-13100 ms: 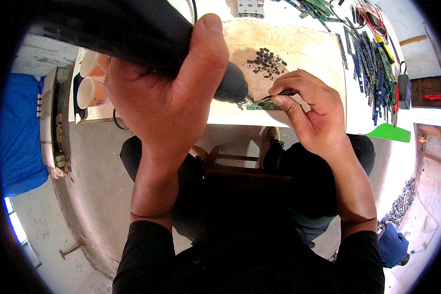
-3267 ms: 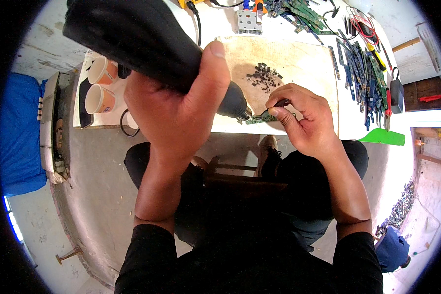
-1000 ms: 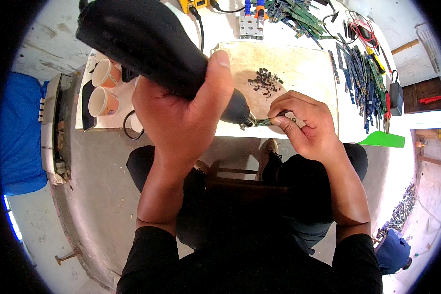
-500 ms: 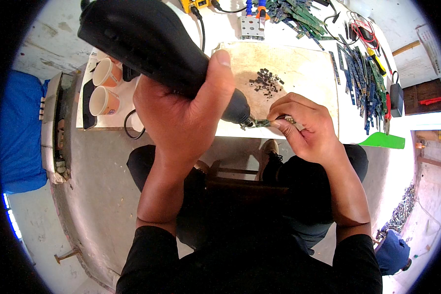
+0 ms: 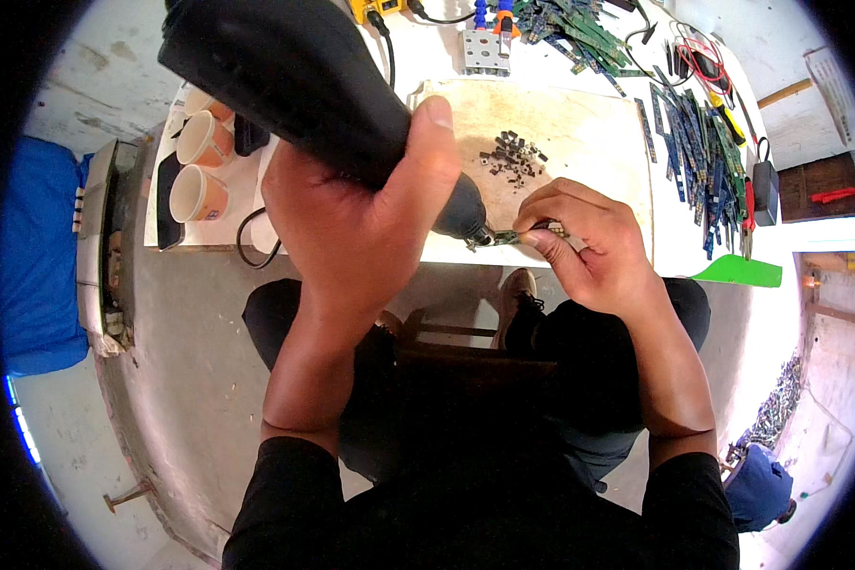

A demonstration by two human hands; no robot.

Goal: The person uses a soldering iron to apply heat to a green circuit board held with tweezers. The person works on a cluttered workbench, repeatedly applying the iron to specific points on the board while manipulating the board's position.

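My left hand (image 5: 351, 223) is wrapped round a large black hot-air gun (image 5: 271, 81), angled down to the right over the mat's front edge. Its metal nozzle (image 5: 480, 237) is beside a small green circuit-board piece (image 5: 505, 237). My right hand (image 5: 594, 252) pinches something slim and dark at this board with thumb and forefinger, perhaps tweezers; the fingers partly hide it and the board. On the worn beige mat (image 5: 598, 123), just beyond my hands, lies a scattered pile of small black components (image 5: 513, 157).
Paper cups (image 5: 195, 195) stand at the table's left beside black flat objects and a cable. Board strips (image 5: 708, 171) pile at the right with tools, red wires and a black adapter (image 5: 766, 180). A metal block (image 5: 486, 52) sits at the back. A blue-clad person (image 5: 758, 489) is at the lower right.
Compared with the oldest frame, the table and both hands sit lower in view, and the gun has shifted slightly right. Over the last second the hands have barely moved, keeping their grips.
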